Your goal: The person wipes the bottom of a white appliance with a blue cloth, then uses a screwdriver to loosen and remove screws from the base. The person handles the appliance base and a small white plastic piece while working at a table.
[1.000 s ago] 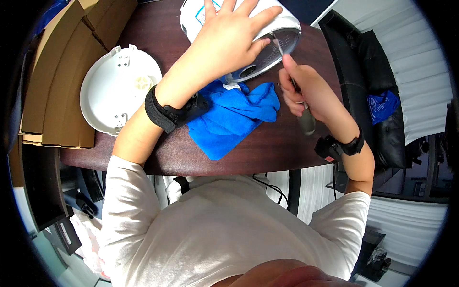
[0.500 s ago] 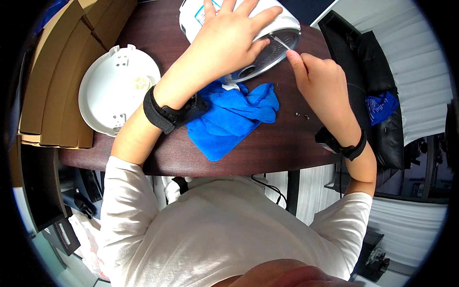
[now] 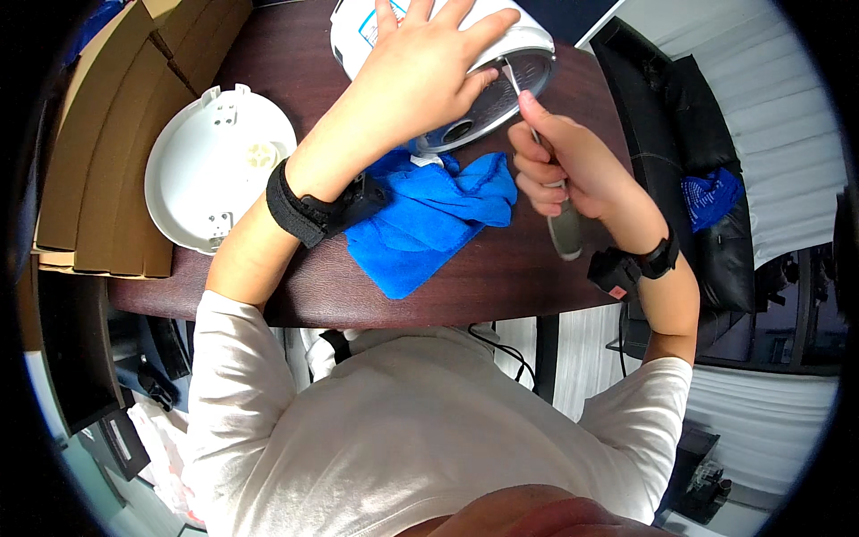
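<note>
A white rounded appliance (image 3: 353, 49), which looks like a rice cooker, lies on its side on a blue cloth (image 3: 425, 219). Its grey, shiny round end (image 3: 488, 121) faces toward me and to the right. My left hand (image 3: 420, 63) is spread across the white side, thumb at the rim of that end. In my right hand (image 3: 573, 166) is a screwdriver (image 3: 564, 234) with a grey-green handle, gripped by curled fingers. Its thin shaft slants up to the inner edge of the round end, near my left thumb. The exact spot where the tip sits is hard to make out.
A round white cover (image 3: 192, 170) with tabs and small holes lies on the dark wooden table (image 3: 501, 295), left of my forearm. Cardboard boxes (image 3: 107, 152) stand along the left side. A black sofa (image 3: 680, 143) with a blue packet (image 3: 713, 199) is at the right.
My right hand has turned and shifted left, bringing the screwdriver's handle into sight and its shaft more upright. The appliance and left hand have moved slightly left. The small metal pieces on the table are now hidden.
</note>
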Tool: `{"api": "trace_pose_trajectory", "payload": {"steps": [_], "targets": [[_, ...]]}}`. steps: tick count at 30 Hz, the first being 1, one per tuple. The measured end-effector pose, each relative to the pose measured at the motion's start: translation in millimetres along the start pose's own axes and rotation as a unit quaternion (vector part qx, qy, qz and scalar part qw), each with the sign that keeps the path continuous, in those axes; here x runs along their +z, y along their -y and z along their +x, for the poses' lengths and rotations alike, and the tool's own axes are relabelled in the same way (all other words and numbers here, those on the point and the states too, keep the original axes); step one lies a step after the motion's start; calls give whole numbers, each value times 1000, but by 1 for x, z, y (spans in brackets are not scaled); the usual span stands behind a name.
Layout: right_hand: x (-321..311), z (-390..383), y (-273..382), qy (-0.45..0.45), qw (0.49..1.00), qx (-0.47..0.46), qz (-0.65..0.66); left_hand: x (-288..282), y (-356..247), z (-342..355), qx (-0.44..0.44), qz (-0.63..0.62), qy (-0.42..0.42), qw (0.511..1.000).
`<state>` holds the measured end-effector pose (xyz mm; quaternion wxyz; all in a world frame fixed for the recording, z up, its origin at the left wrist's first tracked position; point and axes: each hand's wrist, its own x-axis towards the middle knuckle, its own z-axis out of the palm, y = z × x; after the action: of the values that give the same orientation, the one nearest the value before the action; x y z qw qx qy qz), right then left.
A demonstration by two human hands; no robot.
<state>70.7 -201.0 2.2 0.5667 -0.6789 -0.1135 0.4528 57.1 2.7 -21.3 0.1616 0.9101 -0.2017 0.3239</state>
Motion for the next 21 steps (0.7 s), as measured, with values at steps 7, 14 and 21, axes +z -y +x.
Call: {"api": "trace_pose_trajectory", "payload": {"steps": [7,14,21], "targets": [[-7,2,-11,-170,934,-139,-284,15,7,-5,24,53,-60,996],[0,-3,-10,-367,663,-276,-591,-2,-1,-2,-6,6,5,1000],[6,3,-9,-369,640,-297,-605,-3,-2,-2,-8,4,11,1000]]}}
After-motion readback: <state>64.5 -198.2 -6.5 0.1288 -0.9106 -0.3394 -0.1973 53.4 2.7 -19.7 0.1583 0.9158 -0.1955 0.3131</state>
